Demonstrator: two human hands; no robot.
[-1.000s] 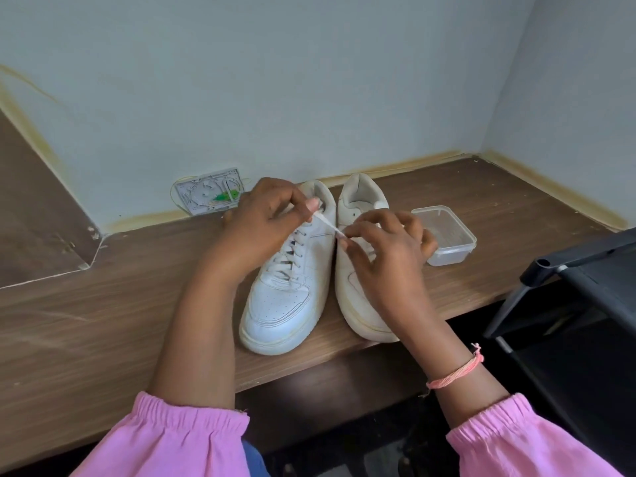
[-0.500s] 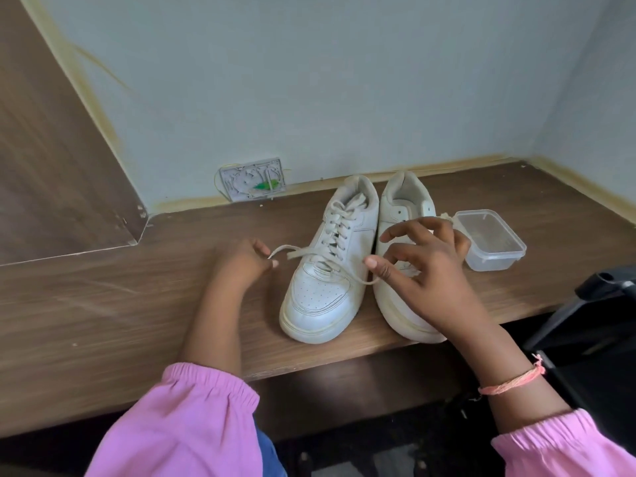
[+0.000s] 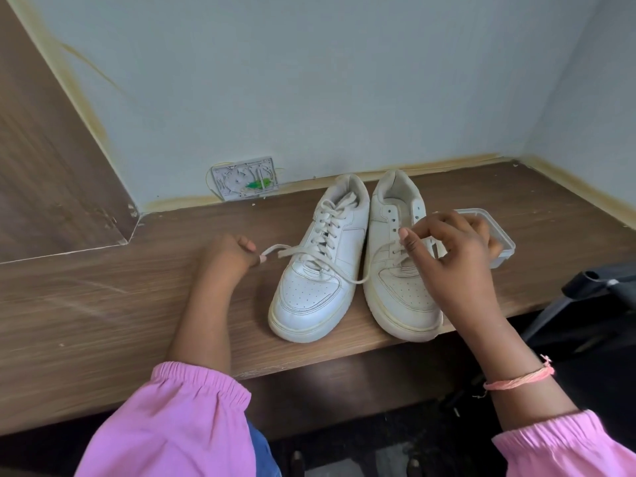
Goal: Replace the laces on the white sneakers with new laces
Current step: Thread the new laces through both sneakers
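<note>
Two white sneakers stand side by side on the wooden shelf (image 3: 103,304), toes toward me. The left sneaker (image 3: 316,270) is laced; the right sneaker (image 3: 399,270) shows open eyelets on its upper part. A loose white lace (image 3: 344,270) runs from my left hand (image 3: 229,256) across the left sneaker's toe area and up over the right sneaker to my right hand (image 3: 447,256). My left hand pinches the lace end on the shelf, left of the shoes. My right hand hovers over the right sneaker and pinches the lace between thumb and forefinger.
A clear plastic container (image 3: 495,235) sits on the shelf right of the shoes, partly behind my right hand. A broken wall socket plate (image 3: 246,179) is on the wall behind. A black frame (image 3: 599,287) stands at the right below the shelf edge.
My left hand dropped from above the left sneaker to the shelf, pulling the lace out leftward. The right hand stayed over the right sneaker. The camera view shifted left.
</note>
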